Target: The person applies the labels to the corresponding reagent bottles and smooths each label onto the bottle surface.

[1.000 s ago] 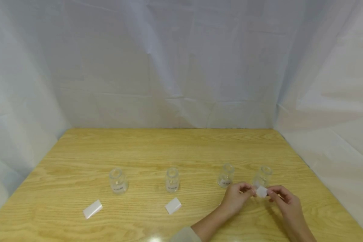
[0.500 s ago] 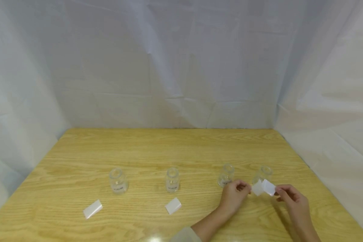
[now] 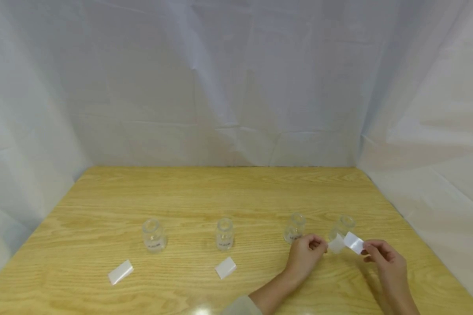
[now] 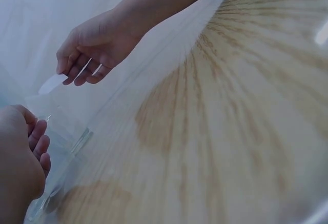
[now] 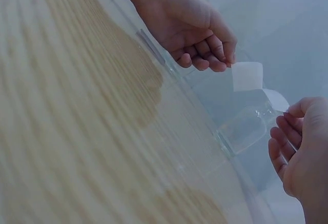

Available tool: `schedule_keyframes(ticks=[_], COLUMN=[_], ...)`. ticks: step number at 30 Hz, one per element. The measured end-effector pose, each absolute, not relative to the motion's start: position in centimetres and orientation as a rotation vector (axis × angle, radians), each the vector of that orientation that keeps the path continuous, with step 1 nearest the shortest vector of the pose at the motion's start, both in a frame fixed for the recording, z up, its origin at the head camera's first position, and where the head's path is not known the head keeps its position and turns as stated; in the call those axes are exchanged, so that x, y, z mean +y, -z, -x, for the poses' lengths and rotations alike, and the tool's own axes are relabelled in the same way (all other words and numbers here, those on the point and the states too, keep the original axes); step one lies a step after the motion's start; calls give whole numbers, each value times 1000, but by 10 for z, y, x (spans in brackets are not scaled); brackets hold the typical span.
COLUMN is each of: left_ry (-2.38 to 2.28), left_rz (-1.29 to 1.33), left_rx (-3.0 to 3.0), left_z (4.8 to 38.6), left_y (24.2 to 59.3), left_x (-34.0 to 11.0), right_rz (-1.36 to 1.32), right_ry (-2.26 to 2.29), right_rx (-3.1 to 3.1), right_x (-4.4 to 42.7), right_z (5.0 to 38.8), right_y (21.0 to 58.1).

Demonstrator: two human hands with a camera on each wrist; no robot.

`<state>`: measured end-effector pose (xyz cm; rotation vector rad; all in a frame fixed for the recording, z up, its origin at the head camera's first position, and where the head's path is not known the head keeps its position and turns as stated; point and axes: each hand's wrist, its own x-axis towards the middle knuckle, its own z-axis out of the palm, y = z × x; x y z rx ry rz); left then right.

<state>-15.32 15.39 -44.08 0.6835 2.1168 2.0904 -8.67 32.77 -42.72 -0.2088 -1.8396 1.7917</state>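
Observation:
My left hand (image 3: 305,256) pinches a small translucent white label (image 3: 336,244) between thumb and fingertips. To its right, my right hand (image 3: 387,259) pinches a glossy white backing slip (image 3: 354,243) by its edge. The label looks square in the right wrist view, and the slip (image 5: 277,101) curves below it. Whether the two pieces still touch I cannot tell. Both are held in front of the rightmost clear glass bottle (image 3: 344,224), partly covering it. Another glass bottle (image 3: 295,226), bearing dark print, stands just behind my left hand.
Two more glass bottles with dark print stand on the wooden table (image 3: 189,197), one at centre (image 3: 224,236) and one at left (image 3: 153,238). A white slip lies before each: the centre slip (image 3: 225,267) and the left slip (image 3: 121,272). White sheeting (image 3: 220,87) surrounds the table.
The single white piece between my hands has parted into two. My right hand has moved right with the glossy slip, while my left hand shifted slightly left with the label.

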Motion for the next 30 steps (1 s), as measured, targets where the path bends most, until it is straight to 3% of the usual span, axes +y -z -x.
schedule_keyframes(ticks=[30], left_ry=[-2010], left_rz=[-744], left_rx=[2221], left_z=[153], left_y=[443], left_x=[153], right_rz=[441], right_ry=[-1819], right_rx=[-1576], right_x=[333], right_z=[88], right_y=[418])
